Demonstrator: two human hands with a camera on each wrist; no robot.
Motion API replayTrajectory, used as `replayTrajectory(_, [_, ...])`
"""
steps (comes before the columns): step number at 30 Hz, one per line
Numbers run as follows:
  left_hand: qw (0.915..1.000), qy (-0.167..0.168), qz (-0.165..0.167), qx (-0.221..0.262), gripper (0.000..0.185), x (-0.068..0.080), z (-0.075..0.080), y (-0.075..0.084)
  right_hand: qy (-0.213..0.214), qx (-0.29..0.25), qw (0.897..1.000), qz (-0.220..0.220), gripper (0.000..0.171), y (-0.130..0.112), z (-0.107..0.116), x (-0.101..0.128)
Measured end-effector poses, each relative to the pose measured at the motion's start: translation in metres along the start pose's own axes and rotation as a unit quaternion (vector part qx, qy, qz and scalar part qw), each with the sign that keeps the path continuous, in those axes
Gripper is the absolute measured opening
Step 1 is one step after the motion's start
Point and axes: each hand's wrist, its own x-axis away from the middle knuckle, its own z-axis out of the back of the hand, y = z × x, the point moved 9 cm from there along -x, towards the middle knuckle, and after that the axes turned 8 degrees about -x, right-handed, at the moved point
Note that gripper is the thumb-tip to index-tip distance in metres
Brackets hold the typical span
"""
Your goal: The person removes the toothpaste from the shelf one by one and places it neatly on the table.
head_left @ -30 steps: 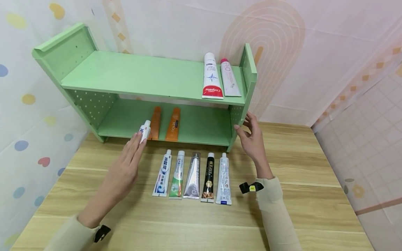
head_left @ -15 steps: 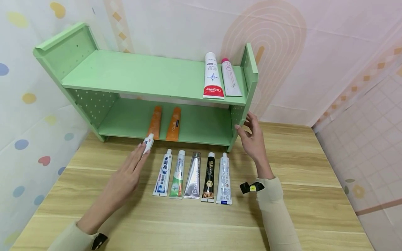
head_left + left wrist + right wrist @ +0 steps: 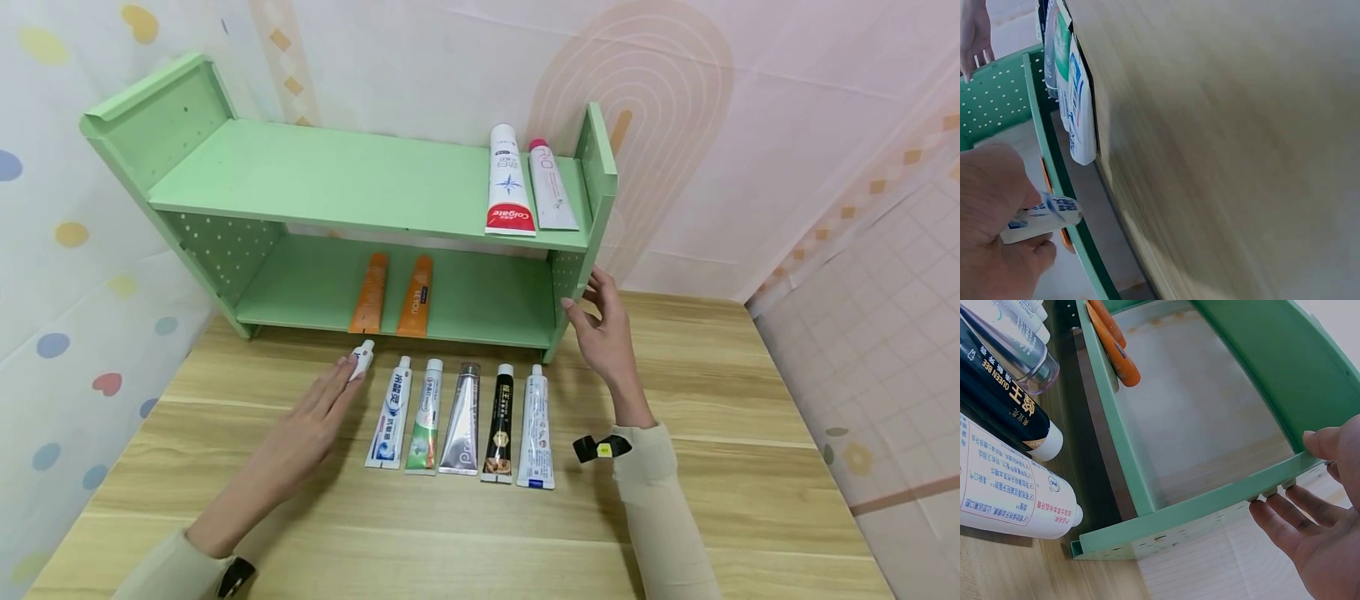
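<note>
**Small tube held at the end of the desk row**

The left hand (image 3: 303,433) grips a small white tube (image 3: 362,360) low over the wooden desk (image 3: 720,467), at 9 o'clock of five lined-up tubes (image 3: 461,421). The right hand (image 3: 603,329), fingers relaxed, touches the green shelf (image 3: 596,158) side panel. Two orange tubes (image 3: 393,293) lie at 12 o'clock; pastel-patterned walls surround.

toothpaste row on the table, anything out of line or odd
Nothing damaged or spilled. The five tubes lie side by side, caps toward the green shelf. Only the small white tube sits apart, gripped by the left hand left of the row.
</note>
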Motion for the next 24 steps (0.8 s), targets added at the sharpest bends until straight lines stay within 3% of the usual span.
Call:
replayTrajectory(14, [0.9964,-0.083,0.010,0.009,0.080,-0.003,-0.026,0.001,-0.005,-0.011,1.000,0.008,0.058,0.000,-0.002,0.000])
replayTrajectory(24, [0.9834,-0.169,0.043,0.051,0.077,0.002,-0.041,-0.002,-0.006,-0.016,1.000,0.012,0.058,-0.001,-0.002,0.000])
